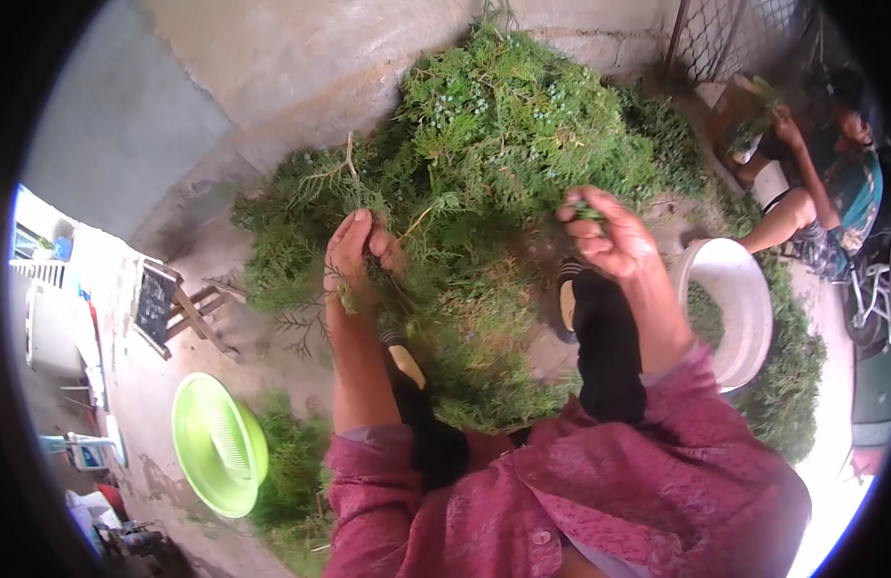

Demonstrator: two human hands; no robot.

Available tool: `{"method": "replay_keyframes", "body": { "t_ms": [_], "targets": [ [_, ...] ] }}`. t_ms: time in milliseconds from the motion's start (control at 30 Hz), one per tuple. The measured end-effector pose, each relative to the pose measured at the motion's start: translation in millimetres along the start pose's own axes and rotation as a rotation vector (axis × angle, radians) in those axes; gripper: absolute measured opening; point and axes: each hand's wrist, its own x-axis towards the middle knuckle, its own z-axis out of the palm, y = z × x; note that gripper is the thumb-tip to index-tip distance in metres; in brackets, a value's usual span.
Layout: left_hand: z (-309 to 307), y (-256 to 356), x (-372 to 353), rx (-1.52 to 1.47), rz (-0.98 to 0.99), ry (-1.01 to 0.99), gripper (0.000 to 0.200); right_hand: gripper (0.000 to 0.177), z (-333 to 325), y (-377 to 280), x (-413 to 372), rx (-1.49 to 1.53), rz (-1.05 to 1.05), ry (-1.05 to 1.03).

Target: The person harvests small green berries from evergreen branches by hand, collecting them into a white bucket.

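Note:
A thin twig with green sprays [415,223] runs from the pinched fingers of my left hand [357,252], in front of the heaped branches. My right hand [609,234] is raised to the right, its fingers curled round small green sprigs [588,210]. The two hands are well apart. Behind them a big pile of leafy branches [523,120] with small pale berries leans by the wall. Loose greenery [484,337] covers the ground between my feet.
A white bucket [739,313] stands right of my right arm. Lower left are a green basin [190,443] and more cuttings [296,462]. A wooden stool [190,318] stands at left. Another person [831,193] sits at upper right, beside a parked bike [871,294].

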Motion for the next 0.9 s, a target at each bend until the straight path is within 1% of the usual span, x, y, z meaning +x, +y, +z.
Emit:
{"method": "replay_keyframes", "body": {
  "t_ms": [33,67,133,167,233,267,300,367,400,433,500,567,600,667,700,733,767,800,833,867,900],
  "targets": [
    [2,-1,0,0.011,-0.004,0.017,0.019,0.021,-2,-10,-14,0.018,-0.055,0.075],
    [8,-2,-1,-0.021,-0.006,0.006,0.019,0.021,-3,-15,-22,-0.012,-0.06,0.089],
    [20,-2,-6,0.265,-0.032,-0.009,0.025,0.022,-9,-17,-36,0.083,-0.133,0.209],
    [23,-8,-8,0.251,-0.028,-0.015,0.025,0.022,-8,-14,-36,0.067,-0.137,0.211],
    [34,-26,-15,0.415,0.122,-0.224,0.027,0.026,3,2,-23,-0.083,-0.068,0.179],
    [41,-29,-21,0.462,0.015,-0.206,0.03,0.034,7,12,-15,-0.119,-0.031,0.19],
    [49,-31,-26,0.504,-0.095,-0.185,0.033,0.034,21,24,-7,-0.135,-0.01,0.182],
    [53,-42,-25,0.475,-0.151,-0.285,0.037,0.042,51,43,4,-0.13,0.005,0.396],
    [48,-50,-21,0.462,-0.144,-0.271,0.037,0.05,47,47,7,-0.204,0.052,0.333],
    [43,-60,-16,0.44,-0.141,-0.276,0.038,0.05,50,52,11,-0.217,0.064,0.332],
    [37,-65,-14,0.411,-0.133,-0.276,0.04,0.055,60,68,20,-0.235,0.035,0.472],
    [36,-59,-17,0.589,-0.017,-0.228,0.034,0.058,69,78,26,-0.242,0.025,0.474],
    [37,-56,-20,0.584,-0.013,-0.221,0.034,0.06,73,82,28,-0.24,0.01,0.48],
    [36,-49,-26,0.725,0.127,-0.234,0.041,0.063,79,91,32,-0.246,0.003,0.483],
    [35,-50,-27,0.72,0.129,-0.224,0.041,0.063,80,95,34,-0.259,-0.002,0.422],
    [33,-52,-27,0.795,0.164,-0.184,0.042,0.064,81,98,36,-0.272,-0.007,0.361],
    [32,-53,-28,0.87,0.196,-0.143,0.044,0.064,79,100,38,-0.278,0.0,0.359],
    [31,-51,-29,0.866,0.196,-0.136,0.044,0.063,74,103,41,-0.26,0.024,0.379],
    [30,-47,-30,0.906,0.14,-0.137,0.041,0.063,70,105,43,-0.242,0.047,0.398],
    [29,-44,-30,0.947,0.084,-0.139,0.039,0.063,65,107,45,-0.246,0.053,0.397],
    [27,-45,-29,0.943,0.083,-0.134,0.039,0.062,62,108,44,-0.228,0.071,0.366]
  ]
}}
